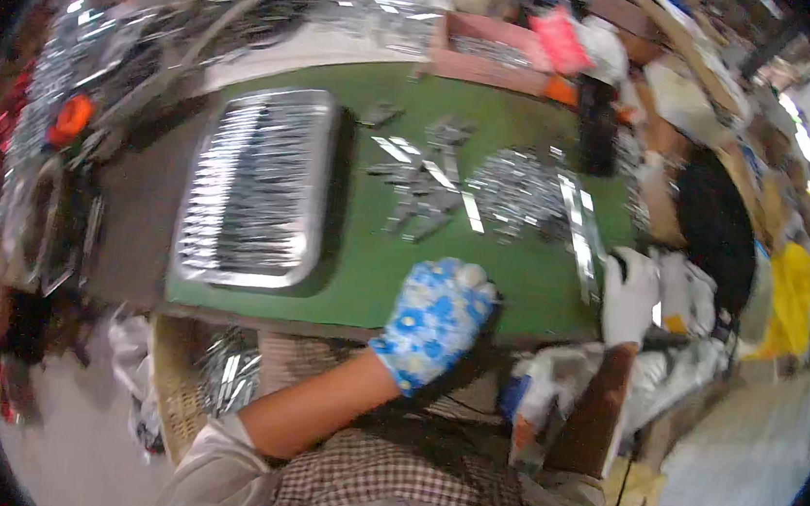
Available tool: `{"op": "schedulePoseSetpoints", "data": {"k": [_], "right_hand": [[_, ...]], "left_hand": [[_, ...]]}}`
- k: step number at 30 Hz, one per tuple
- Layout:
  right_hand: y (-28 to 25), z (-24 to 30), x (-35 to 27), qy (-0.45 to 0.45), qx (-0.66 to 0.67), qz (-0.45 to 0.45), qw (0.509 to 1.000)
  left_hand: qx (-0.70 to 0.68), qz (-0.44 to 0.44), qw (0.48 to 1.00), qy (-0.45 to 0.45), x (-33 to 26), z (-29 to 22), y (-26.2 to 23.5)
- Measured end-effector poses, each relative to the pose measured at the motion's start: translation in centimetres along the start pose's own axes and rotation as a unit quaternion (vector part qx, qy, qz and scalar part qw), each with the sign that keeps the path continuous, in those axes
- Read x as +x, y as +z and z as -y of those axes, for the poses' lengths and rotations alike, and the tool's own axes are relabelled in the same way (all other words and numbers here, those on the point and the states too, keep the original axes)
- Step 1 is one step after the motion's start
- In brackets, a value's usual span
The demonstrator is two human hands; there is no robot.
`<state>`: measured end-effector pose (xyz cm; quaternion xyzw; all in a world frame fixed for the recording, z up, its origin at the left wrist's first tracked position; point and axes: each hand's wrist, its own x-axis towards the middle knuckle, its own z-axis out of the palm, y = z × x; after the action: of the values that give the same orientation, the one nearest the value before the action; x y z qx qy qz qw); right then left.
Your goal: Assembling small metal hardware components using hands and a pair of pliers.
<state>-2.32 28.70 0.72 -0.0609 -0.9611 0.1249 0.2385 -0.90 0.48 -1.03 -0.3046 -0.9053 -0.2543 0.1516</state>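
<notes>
My left hand (439, 323), in a blue and white flowered glove, is over the near edge of the green tabletop (363, 278). Its fingers are curled in, and whatever they hold is hidden. At the table's right edge is my right hand (627, 292) in a white glove, its fingers bent round; I cannot make out anything in them. Beside it lie long shiny metal strips (577, 235). Beyond my left hand are a heap of small metal pieces (516, 191) and several grey plier-like parts (420, 196). A metal tray (318, 196) at left holds rows of slim metal parts.
A pink box (437, 46) of small parts stands at the back, near a dark cylinder (595, 125). Metal pieces crowd the left, with an orange ring (71, 119) among them. A woven basket (168, 381) sits below the table's front left. Yellow cloth (792, 300) lies far right.
</notes>
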Motion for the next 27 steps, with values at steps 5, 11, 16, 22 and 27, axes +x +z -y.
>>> {"op": "schedulePoseSetpoints", "data": {"k": [5,11,16,22,27], "right_hand": [[1.9,-2.7,0.7,0.035,-0.049,0.014,0.998],[3.2,-1.9,1.4,0.03,-0.037,0.003,0.999],[3.2,-2.1,1.0,0.054,-0.042,-0.007,0.998],[3.2,-1.8,0.5,0.19,0.103,-0.068,0.974],[3.3,-3.8,0.2,0.184,0.199,-0.104,0.957]], "left_hand": [[0.063,-0.111,0.992,0.024,-0.5,6.4,-8.1],[0.188,-0.047,0.974,-0.119,-2.2,22.0,-17.4],[0.172,0.008,0.976,-0.131,-2.8,26.8,-16.1],[0.319,0.148,0.919,-0.179,-1.1,21.2,-17.6],[0.231,0.135,0.962,-0.046,4.0,15.1,-14.7]]}}
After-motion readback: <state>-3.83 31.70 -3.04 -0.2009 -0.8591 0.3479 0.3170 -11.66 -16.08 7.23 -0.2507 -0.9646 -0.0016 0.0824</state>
